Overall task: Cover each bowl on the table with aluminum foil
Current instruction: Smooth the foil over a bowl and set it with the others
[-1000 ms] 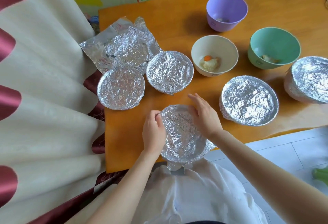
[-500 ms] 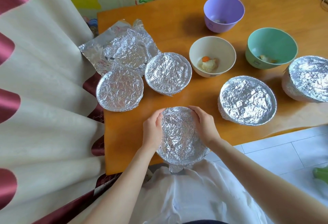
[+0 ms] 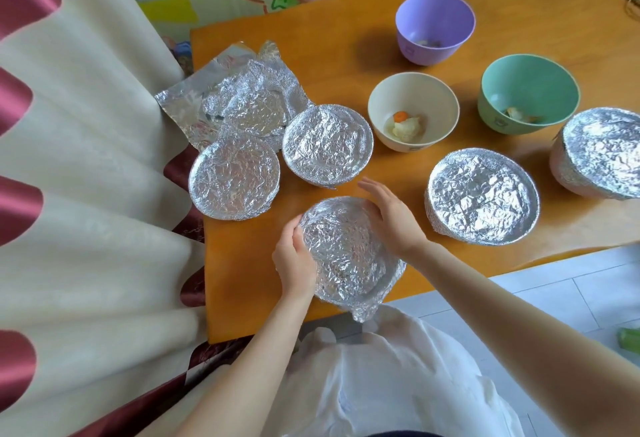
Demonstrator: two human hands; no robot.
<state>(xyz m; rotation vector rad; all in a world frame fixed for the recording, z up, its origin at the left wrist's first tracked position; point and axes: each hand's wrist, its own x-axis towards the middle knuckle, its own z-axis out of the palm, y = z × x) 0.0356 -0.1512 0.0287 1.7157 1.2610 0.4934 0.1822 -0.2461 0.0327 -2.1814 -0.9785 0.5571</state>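
Orange wooden table (image 3: 346,55); cream and maroon curtain (image 3: 86,194) along its left edge, pale tiled floor (image 3: 571,280) at right

Left hand (image 3: 294,263): fingers curled round the left rim of the nearest foil-wrapped bowl (image 3: 346,249), gripping it

Right hand (image 3: 391,218): fingers straight and held together, palm flat against the bowl's far-right side, pressing the foil

Nearest foil-wrapped bowl: at the table's near edge, between both hands; top fully wrapped and crinkled, one loose flap sticking out past the table edge

Outward:
- left covered bowl (image 3: 233,177) and centre covered bowl (image 3: 327,142), side by side just beyond the hands
- right covered bowl (image 3: 483,196), near the right hand, apart from it
- far-right covered bowl (image 3: 602,151), cut off by the frame
- cream bowl (image 3: 433,97), uncovered, food with an orange piece inside
- green bowl (image 3: 530,90) and purple bowl (image 3: 434,17), uncovered, scraps inside
- crumpled loose foil sheets (image 3: 242,100) at the far-left corner, behind the left covered bowl
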